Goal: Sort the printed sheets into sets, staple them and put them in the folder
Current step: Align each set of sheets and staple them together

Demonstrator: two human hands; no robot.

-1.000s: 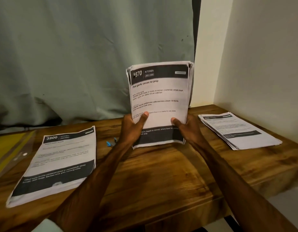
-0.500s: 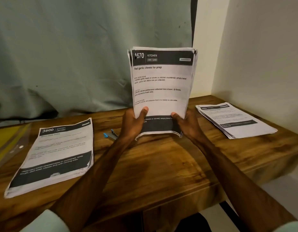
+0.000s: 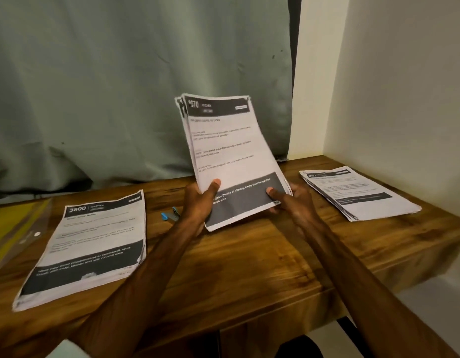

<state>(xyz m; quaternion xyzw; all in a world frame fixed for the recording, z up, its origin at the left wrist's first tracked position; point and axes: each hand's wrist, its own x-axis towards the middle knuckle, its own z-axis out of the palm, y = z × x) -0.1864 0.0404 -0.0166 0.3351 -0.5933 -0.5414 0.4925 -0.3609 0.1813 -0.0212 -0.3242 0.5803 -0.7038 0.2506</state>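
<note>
Left hand [image 3: 200,202] and right hand [image 3: 293,202] both grip bottom of held stack [image 3: 223,151], thumbs on front. Stack tilted; lower corner near table [image 3: 249,267], contact unclear. Top-left corners look fanned. Likely squaring step: loosen grip, tap bottom edge on table until edges flush. Small blue object [image 3: 169,215], maybe stapler, just left of left hand. Folder [image 3: 14,228] far left.

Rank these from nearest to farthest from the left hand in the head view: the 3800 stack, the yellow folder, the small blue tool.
1. The small blue tool, just left of the left hand, which grips the held sheets.
2. The 3800 stack, farther left, lying flat.
3. The yellow folder, at the far left edge of the view.
</note>
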